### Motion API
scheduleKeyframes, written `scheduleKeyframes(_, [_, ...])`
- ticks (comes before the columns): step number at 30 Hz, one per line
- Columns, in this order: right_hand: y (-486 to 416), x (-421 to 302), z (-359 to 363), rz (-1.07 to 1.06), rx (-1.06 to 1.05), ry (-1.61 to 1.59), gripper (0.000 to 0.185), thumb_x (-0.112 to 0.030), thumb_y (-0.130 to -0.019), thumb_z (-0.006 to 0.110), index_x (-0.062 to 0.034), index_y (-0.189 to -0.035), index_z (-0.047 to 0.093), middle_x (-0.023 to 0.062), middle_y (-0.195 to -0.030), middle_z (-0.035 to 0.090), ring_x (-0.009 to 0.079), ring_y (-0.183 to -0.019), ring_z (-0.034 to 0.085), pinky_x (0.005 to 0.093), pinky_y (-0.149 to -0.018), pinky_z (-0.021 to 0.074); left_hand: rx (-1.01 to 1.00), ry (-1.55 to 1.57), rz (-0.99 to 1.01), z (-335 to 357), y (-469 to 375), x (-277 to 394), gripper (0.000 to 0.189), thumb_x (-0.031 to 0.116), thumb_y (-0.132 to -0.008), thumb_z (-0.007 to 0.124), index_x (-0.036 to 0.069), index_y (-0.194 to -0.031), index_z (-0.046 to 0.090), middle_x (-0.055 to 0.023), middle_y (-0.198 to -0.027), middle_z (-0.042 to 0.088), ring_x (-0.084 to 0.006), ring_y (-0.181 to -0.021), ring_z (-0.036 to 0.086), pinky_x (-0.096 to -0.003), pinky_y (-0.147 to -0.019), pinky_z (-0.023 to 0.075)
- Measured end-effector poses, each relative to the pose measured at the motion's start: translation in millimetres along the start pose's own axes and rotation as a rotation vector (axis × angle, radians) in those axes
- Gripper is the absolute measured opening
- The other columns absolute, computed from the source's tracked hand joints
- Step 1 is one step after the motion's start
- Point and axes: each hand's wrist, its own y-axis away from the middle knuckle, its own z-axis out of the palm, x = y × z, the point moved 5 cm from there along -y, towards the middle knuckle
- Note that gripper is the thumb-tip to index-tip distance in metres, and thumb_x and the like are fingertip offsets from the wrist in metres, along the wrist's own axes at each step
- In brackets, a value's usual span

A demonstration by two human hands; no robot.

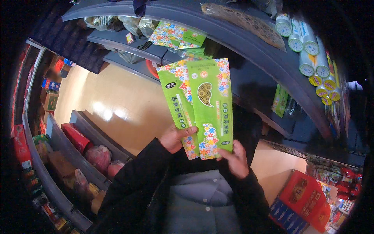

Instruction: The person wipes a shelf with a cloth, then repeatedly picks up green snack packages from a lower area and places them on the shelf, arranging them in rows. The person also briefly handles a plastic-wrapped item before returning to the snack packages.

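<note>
My left hand point(176, 137) holds a flat green insole packet point(178, 96) by its lower left edge, thumb on the front. A second such packet point(211, 117) overlaps its right side, and my right hand point(235, 159) grips this one at its lower right corner. Both are printed with colourful flowers and bear writing. The right packet has a comma-shaped window showing a brown patterned sole. Just beyond them, more green flowered packets point(175, 35) lie on a grey shelf point(159, 52).
A patterned insole point(242, 25) in clear wrap lies on the upper shelf point(233, 49). Several wrapped rolls point(306, 38) are stacked at right. Low shelving on the left holds a red box point(76, 136) and bagged goods point(98, 158). A red carton point(302, 196) stands at lower right.
</note>
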Motion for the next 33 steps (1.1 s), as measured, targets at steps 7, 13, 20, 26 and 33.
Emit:
scheduleKeyframes(7, [0,10,1,0.031,-0.015,-0.011,0.028,-0.002,-0.088,0.068,0.0001,-0.112,0.054,0.0100,-0.104,0.068,0.0164,-0.087,0.065,0.0292,-0.073,0.0549,-0.010,-0.066,0.021,-1,2,1,0.047,0.005,-0.088,0.071,0.002,-0.131,0.054,-0.0130,-0.128,0.062,-0.0243,-0.116,0.060,-0.0415,-0.100,0.0481])
scheduleKeyframes(13, [-18,-14,-17,-0.353,-0.012,0.624,0.060,-0.004,-0.088,0.069,0.0009,-0.139,0.039,0.0113,-0.124,0.058,0.0144,-0.106,0.057,0.0291,-0.088,0.0490,0.004,-0.160,-0.019,-4,1,0,0.054,0.001,-0.086,0.069,0.001,-0.136,0.048,-0.0149,-0.131,0.060,-0.0282,-0.117,0.060,-0.0435,-0.102,0.0478])
scheduleKeyframes(20, [-77,-129,-6,-0.260,-0.011,0.215,0.055,-0.013,-0.090,0.070,0.0020,-0.136,0.045,0.0076,-0.104,0.066,0.0120,-0.083,0.061,0.0255,-0.071,0.0495,-0.084,-0.296,-0.082,14,9,-3,0.044,0.004,-0.088,0.071,0.002,-0.130,0.056,-0.0104,-0.126,0.064,-0.0212,-0.114,0.061,-0.0388,-0.100,0.0476])
scheduleKeyframes(26, [-75,-108,-69,-0.185,0.171,-0.226,0.025,-0.016,-0.094,0.064,-0.0073,-0.117,0.060,0.0014,-0.094,0.069,0.0089,-0.068,0.063,0.0215,-0.046,0.0416,0.013,-0.145,0.024,-10,16,4,0.051,0.013,-0.091,0.069,0.000,-0.135,0.048,-0.0139,-0.130,0.061,-0.0282,-0.118,0.060,-0.0433,-0.102,0.0480])
scheduleKeyframes(33, [-47,-59,-104,-0.206,0.224,-0.631,0.029,-0.007,-0.092,0.063,-0.0072,-0.121,0.057,0.0094,-0.118,0.065,0.0218,-0.106,0.064,0.0343,-0.077,0.0581,0.098,-0.008,0.091,-43,14,-4,0.053,0.017,-0.093,0.067,0.002,-0.138,0.045,-0.0141,-0.133,0.058,-0.0295,-0.120,0.058,-0.0470,-0.104,0.0464])
